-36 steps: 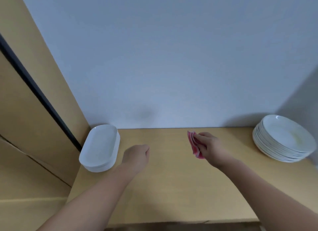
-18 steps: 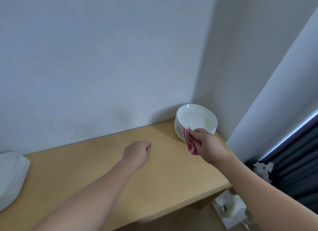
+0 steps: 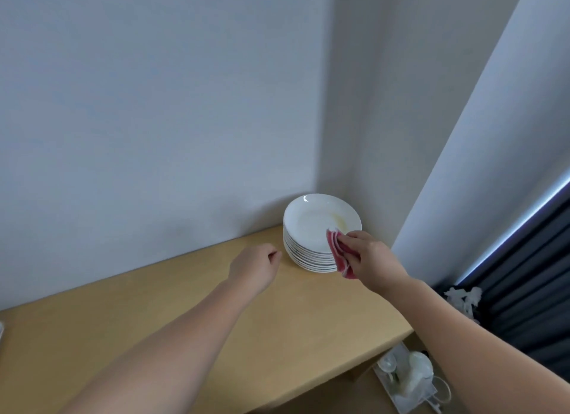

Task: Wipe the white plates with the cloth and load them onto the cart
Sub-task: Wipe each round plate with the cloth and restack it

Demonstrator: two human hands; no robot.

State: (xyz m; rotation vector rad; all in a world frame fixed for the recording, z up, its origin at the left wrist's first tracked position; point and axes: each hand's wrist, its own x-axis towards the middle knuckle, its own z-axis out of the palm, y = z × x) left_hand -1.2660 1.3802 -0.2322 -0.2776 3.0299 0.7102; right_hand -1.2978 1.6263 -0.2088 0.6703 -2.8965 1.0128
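item: stack of white plates on wooden surface, unwiped; right hand gripped red cloth, left hand clenched empty; next, likely wiping the stained top plate.

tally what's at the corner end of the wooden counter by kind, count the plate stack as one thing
stack of white plates: 1
red cloth: 1, held in the right hand
hands: 2, left hand and right hand
total: 4
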